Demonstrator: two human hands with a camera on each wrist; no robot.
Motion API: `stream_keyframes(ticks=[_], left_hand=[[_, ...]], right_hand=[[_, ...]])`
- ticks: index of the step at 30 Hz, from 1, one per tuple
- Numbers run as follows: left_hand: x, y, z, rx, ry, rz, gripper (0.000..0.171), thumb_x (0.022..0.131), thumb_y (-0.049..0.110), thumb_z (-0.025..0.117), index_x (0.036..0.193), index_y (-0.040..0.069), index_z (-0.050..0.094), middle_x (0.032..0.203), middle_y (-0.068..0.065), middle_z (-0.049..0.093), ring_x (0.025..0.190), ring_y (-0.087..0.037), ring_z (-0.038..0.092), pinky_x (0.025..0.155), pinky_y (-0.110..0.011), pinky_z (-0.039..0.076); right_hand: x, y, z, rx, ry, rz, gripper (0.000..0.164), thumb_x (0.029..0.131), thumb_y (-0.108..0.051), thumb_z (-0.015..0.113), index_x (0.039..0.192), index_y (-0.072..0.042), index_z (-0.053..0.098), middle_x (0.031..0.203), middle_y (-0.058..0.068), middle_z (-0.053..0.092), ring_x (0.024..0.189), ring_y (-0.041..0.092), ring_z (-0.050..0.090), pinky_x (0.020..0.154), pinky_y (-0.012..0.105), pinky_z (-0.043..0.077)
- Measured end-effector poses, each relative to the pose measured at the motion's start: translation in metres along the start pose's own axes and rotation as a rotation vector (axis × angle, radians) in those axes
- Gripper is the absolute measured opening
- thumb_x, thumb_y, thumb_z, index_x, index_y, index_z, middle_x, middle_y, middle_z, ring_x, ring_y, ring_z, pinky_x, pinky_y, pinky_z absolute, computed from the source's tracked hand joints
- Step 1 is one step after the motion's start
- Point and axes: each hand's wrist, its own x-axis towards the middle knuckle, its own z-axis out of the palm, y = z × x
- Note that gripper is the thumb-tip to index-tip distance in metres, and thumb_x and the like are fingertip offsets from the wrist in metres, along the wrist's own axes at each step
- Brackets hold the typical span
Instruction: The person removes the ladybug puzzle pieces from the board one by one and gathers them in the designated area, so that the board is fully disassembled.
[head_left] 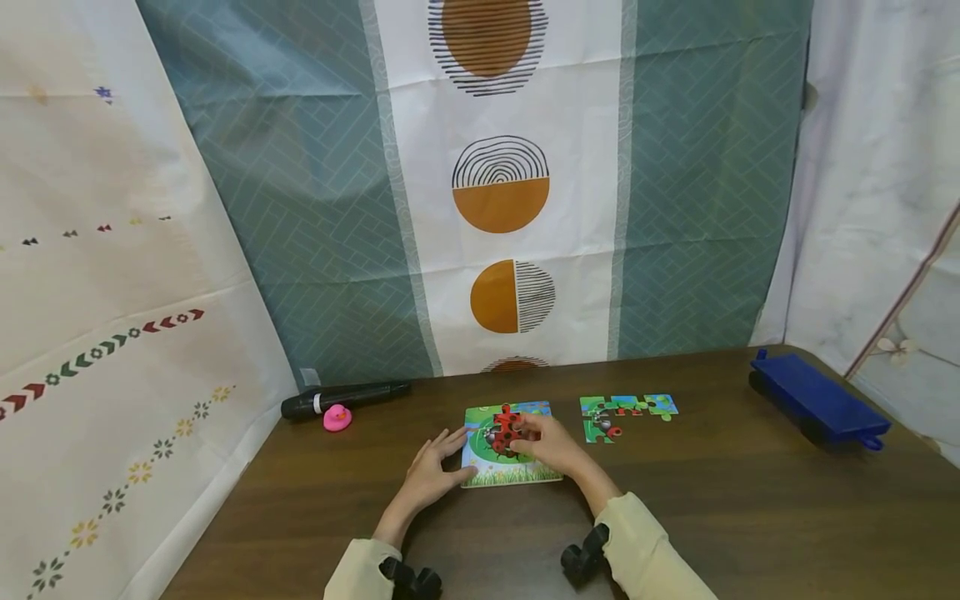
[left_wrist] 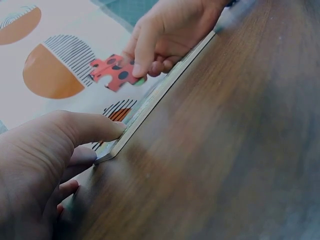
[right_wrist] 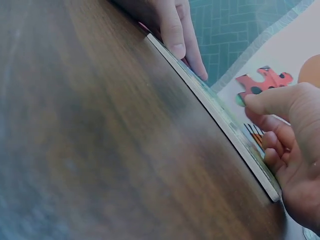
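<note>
A square puzzle board with a ladybug picture lies on the table. My right hand is over its right side, pinching a red, black-spotted puzzle piece between thumb and fingers. In both wrist views the piece is held up above the board, apart from its surface. My left hand rests at the board's left side, fingers extended, its thumb touching the near left corner. Part of the board's picture is hidden behind the piece and right hand.
Several loose puzzle pieces lie right of the board. A black microphone and a pink rubber duck are at the back left. A blue, flat-topped object stands at the right edge. Patterned cloth hangs behind the wooden table.
</note>
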Motion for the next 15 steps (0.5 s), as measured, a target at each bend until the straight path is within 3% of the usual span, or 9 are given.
stream_keyframes(ticks=[1,6,10,15], left_hand=[[-0.001,0.0,0.0,0.0,-0.002,-0.003,0.065,0.083,0.025,0.075,0.139,0.001,0.053,0.15,-0.008,0.048,0.148,-0.039,0.027,0.122,-0.062,0.009],[-0.001,-0.002,-0.001,0.0,0.0,0.008,0.065,0.083,0.026,0.075,0.139,0.001,0.053,0.15,-0.009,0.048,0.148,-0.039,0.027,0.121,-0.062,0.009],[-0.001,-0.003,0.0,-0.003,0.003,0.013,0.065,0.083,0.026,0.075,0.139,0.001,0.053,0.151,-0.009,0.048,0.148,-0.039,0.027,0.122,-0.062,0.009],[-0.002,-0.003,0.0,-0.015,-0.004,0.017,0.065,0.084,0.026,0.075,0.139,0.001,0.052,0.151,-0.01,0.047,0.148,-0.04,0.026,0.122,-0.062,0.008]], right_hand=[[0.0,-0.001,0.0,0.004,0.015,-0.007,0.032,0.093,-0.013,0.064,0.117,0.006,0.06,0.086,0.009,0.057,0.072,0.014,0.045,0.065,0.026,0.039],[0.001,-0.003,-0.001,0.031,0.099,-0.024,0.045,0.092,-0.013,0.066,0.13,0.006,0.053,0.1,0.016,0.066,0.078,0.012,0.051,0.07,0.027,0.045],[0.001,-0.004,-0.007,0.112,0.153,-0.035,0.056,0.09,-0.01,0.067,0.14,-0.001,0.044,0.084,0.008,0.062,0.071,0.01,0.048,0.068,0.026,0.041],[-0.006,0.004,-0.031,0.183,0.224,-0.05,0.074,0.089,-0.004,0.068,0.152,-0.013,0.03,0.07,0.002,0.057,0.061,0.008,0.043,0.062,0.026,0.039]])
